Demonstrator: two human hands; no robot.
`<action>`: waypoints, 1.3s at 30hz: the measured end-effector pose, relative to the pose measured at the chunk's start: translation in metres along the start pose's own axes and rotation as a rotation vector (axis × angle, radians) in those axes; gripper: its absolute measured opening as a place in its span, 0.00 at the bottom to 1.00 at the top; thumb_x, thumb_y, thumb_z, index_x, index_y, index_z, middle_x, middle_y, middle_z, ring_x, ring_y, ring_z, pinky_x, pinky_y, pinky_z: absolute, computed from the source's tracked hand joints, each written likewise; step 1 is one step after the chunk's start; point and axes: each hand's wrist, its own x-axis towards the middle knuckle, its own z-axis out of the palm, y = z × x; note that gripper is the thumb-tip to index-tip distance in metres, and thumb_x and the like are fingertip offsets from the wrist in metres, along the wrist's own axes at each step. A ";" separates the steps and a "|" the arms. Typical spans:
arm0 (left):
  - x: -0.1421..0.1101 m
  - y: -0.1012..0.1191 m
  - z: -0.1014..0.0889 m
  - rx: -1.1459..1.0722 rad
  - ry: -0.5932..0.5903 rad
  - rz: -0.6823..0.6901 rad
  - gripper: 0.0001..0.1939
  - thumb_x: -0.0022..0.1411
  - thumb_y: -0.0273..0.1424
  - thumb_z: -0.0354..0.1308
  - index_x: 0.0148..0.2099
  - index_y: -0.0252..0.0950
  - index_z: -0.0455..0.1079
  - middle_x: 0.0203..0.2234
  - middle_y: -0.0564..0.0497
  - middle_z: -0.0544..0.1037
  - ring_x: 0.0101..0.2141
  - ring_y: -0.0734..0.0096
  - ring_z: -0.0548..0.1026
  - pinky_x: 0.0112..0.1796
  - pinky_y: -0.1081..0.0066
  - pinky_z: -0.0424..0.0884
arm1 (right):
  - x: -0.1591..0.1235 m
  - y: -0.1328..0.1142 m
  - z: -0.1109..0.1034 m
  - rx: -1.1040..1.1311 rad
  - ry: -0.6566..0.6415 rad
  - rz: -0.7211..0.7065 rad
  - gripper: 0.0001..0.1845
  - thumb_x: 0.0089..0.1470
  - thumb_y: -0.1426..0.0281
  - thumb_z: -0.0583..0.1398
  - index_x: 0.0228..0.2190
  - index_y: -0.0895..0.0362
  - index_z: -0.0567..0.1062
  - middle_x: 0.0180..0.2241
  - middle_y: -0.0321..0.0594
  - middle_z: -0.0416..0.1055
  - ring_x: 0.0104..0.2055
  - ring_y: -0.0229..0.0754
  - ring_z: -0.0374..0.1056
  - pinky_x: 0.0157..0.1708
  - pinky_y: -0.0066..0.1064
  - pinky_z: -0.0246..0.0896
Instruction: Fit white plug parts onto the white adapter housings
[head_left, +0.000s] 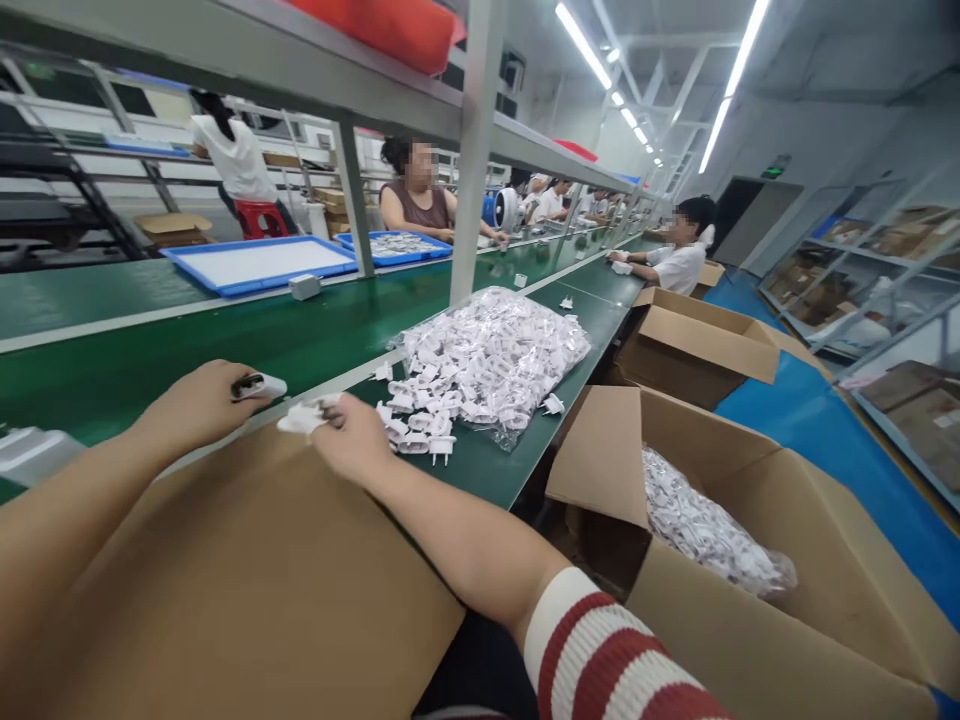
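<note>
My left hand (191,405) is closed around a small white plastic housing (271,386) whose dark open end faces it. Close by on the right, my right hand (354,440) pinches a white plug piece (300,417); its exact shape is blurred. Both hands are above the near edge of a brown cardboard surface (247,570), and the two pieces are apart. Just beyond my right hand lie loose white two-pin plug parts (420,425), spilling from a clear plastic bag (510,350) full of them.
A green conveyor (352,335) runs along the bench, with a white block (37,455) at left. A metal post (474,160) rises behind the bag. Blue trays (259,265) lie across the belt. Open cardboard boxes (817,520) stand at right. Several people work farther off.
</note>
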 end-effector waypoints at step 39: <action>-0.157 0.011 0.064 -0.756 -0.038 -0.179 0.29 0.58 0.54 0.66 0.52 0.39 0.79 0.26 0.52 0.74 0.27 0.67 0.69 0.28 0.68 0.63 | -0.034 0.005 0.003 -0.333 -0.186 -0.583 0.19 0.55 0.79 0.57 0.46 0.55 0.80 0.44 0.42 0.79 0.47 0.48 0.72 0.53 0.41 0.69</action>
